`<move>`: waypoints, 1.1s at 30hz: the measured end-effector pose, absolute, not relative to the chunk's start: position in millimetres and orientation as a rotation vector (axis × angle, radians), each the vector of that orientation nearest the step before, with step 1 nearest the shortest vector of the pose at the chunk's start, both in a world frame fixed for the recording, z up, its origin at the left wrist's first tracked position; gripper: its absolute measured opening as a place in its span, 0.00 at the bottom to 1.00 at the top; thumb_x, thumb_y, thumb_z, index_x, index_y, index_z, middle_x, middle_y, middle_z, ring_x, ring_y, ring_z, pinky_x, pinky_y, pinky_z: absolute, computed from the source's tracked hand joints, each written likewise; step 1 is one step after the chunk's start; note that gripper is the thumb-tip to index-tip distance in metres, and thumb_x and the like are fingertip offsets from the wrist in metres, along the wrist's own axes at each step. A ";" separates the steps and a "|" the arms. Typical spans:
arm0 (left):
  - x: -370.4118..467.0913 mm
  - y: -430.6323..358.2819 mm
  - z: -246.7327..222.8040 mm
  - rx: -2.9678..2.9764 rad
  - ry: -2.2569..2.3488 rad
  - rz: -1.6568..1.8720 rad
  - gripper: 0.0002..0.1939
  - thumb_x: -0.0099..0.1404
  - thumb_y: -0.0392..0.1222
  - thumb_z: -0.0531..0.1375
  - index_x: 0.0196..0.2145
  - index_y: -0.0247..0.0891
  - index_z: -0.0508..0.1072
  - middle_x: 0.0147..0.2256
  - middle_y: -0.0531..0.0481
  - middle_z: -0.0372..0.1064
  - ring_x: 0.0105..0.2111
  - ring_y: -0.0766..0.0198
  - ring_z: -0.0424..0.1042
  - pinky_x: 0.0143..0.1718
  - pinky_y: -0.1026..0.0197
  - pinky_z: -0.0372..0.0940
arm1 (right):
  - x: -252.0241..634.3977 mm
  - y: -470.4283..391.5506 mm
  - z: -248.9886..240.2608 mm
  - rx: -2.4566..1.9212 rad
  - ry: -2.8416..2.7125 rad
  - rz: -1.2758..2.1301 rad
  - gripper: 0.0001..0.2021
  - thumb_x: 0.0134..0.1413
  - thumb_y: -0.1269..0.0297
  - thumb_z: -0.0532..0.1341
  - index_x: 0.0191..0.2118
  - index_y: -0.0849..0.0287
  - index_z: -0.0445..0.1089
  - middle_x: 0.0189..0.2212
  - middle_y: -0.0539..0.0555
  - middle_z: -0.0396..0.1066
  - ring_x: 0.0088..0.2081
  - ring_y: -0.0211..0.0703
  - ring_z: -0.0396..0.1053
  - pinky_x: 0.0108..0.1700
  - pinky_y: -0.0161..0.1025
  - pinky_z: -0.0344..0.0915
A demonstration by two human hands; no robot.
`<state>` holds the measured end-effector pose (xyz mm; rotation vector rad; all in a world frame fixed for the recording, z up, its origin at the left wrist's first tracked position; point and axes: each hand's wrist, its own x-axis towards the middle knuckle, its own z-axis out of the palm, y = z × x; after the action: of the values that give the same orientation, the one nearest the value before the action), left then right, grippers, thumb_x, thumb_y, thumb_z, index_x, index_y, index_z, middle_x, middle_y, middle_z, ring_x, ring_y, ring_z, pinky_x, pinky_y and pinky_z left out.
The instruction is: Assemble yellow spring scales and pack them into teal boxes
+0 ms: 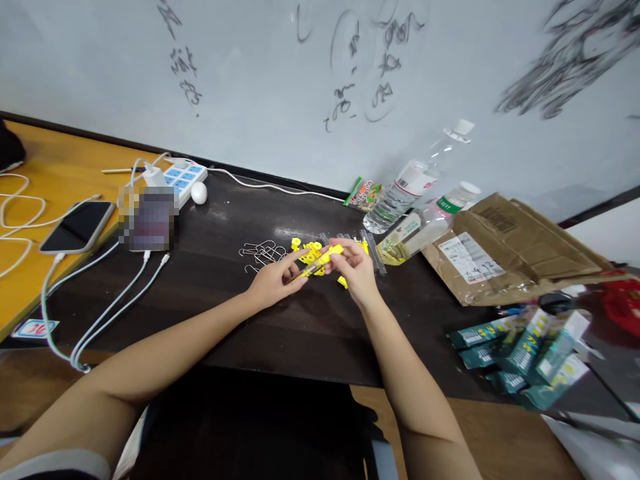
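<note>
A slim yellow piece with a greyish middle section (316, 266) is held between my two hands above the dark table; its exact kind is too small to make out. The fingers of my left hand (277, 280) close on its lower left end. Its upper right end is pinched by my right hand (356, 270). Behind my fingers lie several small yellow plastic parts (312, 252), partly hidden. Left of them is a loose heap of bent metal wire hooks (264, 252). Clear plastic bags (374, 252) with yellow parts sit just beyond my right hand.
Two plastic bottles (400, 193) stand by a colourful snack packet (364, 194) at the back. On the right are a cardboard parcel (520, 240) and several green boxes (525, 347). Leftward lie phones (77, 227), white cables (107, 303) and a power strip (185, 179).
</note>
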<state>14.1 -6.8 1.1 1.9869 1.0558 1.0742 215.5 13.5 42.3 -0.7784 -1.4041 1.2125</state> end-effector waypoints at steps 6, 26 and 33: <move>13.1 -1.6 -6.0 1.677 0.825 0.873 0.25 0.63 0.46 0.58 0.56 0.39 0.65 0.23 0.57 0.65 0.16 0.74 0.64 0.19 0.69 0.61 | 228.8 31.1 40.6 -0.758 -1.075 1.158 0.16 0.49 0.57 0.66 0.42 0.52 0.63 0.32 0.47 0.75 0.21 0.30 0.64 0.27 0.32 0.69; 17.7 0.9 0.4 1.147 0.789 1.302 0.11 0.60 0.46 0.59 0.36 0.38 0.61 0.16 0.61 0.62 0.12 0.73 0.58 0.15 0.70 0.55 | 195.9 12.9 1.9 -1.045 -1.746 0.724 0.09 0.60 0.59 0.55 0.43 0.56 0.64 0.40 0.54 0.68 0.29 0.35 0.65 0.28 0.34 0.64; -7.0 22.4 9.5 0.971 0.948 1.678 0.09 0.62 0.45 0.55 0.35 0.40 0.59 0.16 0.60 0.64 0.12 0.74 0.58 0.14 0.71 0.52 | 183.4 21.9 8.3 -1.006 -2.512 0.055 0.10 0.60 0.69 0.54 0.45 0.58 0.69 0.44 0.59 0.68 0.47 0.49 0.64 0.49 0.46 0.61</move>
<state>-7.0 22.4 9.5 0.9714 0.9480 1.6779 183.4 21.9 8.3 -1.0055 -2.5119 0.0549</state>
